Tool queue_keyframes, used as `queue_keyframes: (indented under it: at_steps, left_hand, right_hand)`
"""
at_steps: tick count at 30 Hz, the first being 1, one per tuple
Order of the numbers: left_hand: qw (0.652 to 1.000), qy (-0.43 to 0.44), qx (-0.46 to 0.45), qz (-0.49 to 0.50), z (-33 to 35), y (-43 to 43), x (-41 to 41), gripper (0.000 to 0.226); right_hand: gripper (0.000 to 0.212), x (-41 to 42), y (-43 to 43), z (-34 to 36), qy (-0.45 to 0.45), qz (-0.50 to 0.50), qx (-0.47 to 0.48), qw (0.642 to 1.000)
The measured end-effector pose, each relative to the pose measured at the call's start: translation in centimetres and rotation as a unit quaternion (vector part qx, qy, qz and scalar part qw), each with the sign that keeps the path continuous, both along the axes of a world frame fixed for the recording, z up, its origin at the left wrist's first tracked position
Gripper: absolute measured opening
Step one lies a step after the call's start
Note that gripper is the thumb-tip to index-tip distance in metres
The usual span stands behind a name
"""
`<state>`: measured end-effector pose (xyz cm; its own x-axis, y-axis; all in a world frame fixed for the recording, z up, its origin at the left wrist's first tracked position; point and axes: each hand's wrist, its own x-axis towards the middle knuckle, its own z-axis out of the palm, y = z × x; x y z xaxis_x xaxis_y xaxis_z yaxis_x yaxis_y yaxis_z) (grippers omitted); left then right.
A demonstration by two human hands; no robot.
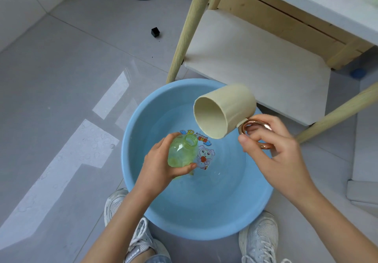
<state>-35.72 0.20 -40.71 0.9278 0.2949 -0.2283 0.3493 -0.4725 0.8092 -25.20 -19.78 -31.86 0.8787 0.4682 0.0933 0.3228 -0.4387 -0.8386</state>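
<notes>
Left hand (161, 166) covers the lower half of the green bottle (181, 150), fingers (274, 122) of the right hand (276, 150) hide part of the handle (258, 122) on the cup (227, 107), and both sneakers (259, 239) run off the bottom edge.

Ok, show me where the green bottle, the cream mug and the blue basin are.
green bottle (181, 153), head view, on its clear green body.
cream mug (235, 103), head view, on its outer side wall.
blue basin (204, 217), head view, on the bare near inner wall.

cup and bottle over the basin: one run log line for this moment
left hand grips green bottle | right hand holds cream cup by handle, tipped toward bottle mouth | no stream visible | both over blue basin
</notes>
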Motion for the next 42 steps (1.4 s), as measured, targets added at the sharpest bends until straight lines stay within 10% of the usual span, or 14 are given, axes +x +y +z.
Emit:
queue_keyframes:
  at_steps: [12, 28, 42]
  left_hand:
    - [0.992, -0.047, -0.065, 0.099, -0.2, 0.9, -0.5, 0.064]
    - [0.976, -0.021, -0.123, 0.176, 0.3, 2.7, -2.6, 0.071]
    - [0.983, -0.007, -0.099, 0.155, 0.3, 2.3, -2.4, 0.075]
  right_hand:
    - [0.035, 1.0, 1.1, -8.0, 0.32, -0.23, 0.076, 0.916]
    - [0.024, 0.3, -0.1, -15.8, -0.038, -0.104, -0.144, 0.983]
    - [0.023, 0.5, 1.0, -17.4, -0.041, -0.091, -0.172, 0.98]
